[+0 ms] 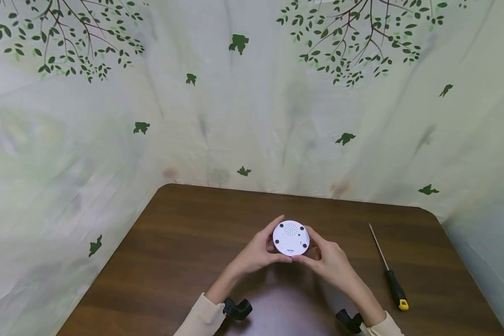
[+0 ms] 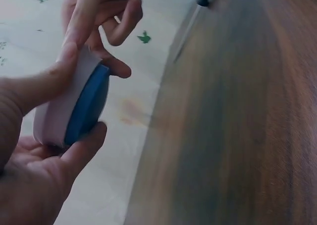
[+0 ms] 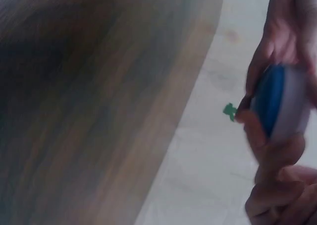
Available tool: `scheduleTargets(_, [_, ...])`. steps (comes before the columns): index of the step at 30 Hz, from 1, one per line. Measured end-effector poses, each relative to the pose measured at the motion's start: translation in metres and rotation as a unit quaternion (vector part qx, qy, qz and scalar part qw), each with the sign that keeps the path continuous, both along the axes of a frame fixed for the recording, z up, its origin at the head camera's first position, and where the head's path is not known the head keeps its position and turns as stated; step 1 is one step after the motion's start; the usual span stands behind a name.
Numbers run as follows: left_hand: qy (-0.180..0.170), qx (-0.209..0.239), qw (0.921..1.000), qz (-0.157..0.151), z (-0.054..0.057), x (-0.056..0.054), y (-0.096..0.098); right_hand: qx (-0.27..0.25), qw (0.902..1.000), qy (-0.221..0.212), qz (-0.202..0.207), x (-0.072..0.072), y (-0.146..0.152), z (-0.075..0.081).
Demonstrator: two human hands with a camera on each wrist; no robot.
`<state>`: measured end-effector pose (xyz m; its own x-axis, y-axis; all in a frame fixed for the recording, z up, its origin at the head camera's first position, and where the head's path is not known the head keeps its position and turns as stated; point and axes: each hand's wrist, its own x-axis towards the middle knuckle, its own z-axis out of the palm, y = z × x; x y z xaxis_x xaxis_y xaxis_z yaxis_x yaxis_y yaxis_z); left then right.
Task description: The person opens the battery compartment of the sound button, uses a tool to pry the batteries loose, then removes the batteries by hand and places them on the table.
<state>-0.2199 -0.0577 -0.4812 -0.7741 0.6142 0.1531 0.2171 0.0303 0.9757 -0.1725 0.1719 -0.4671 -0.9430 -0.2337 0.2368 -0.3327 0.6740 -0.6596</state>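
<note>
Both hands hold a round device [image 1: 291, 238] over the table. Its white face, turned toward the head camera, has several dark round spots near the rim and a patch of small holes. In the left wrist view, the device's far side shows as a blue layer [image 2: 89, 106] against the white body. My left hand [image 1: 258, 249] grips the left edge between thumb and fingers. On the right edge, my right hand [image 1: 332, 261] grips it the same way, and both thumbs meet near the bottom rim. Parts of the fingers behind the device are hidden.
A screwdriver [image 1: 395, 287] with a black and yellow handle lies on the brown wooden table [image 1: 185, 233], right of the right hand, its shaft pointing away. Pale cloth [image 1: 269, 116] printed with leaves hangs behind and beside the table.
</note>
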Motion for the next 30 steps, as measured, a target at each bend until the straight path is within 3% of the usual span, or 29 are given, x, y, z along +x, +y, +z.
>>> scheduleTargets(8, [0.045,-0.046,0.9953,0.072,-0.026,-0.008,0.008,0.045,0.9971,-0.057,-0.022,-0.010,-0.005,-0.014])
scheduleTargets(17, [-0.006,-0.045,0.9971,0.062,-0.043,-0.012,0.017,0.065,0.9935,-0.092,-0.011,-0.019,0.001,-0.022])
scheduleTargets(25, [-0.020,-0.040,0.9972,0.059,-0.051,-0.020,0.020,0.079,0.9933,-0.084,-0.001,-0.027,0.006,-0.027])
scheduleTargets(30, [-0.018,-0.053,0.9967,0.060,-0.057,-0.017,0.016,0.081,0.9917,-0.099,0.007,-0.025,0.004,-0.035])
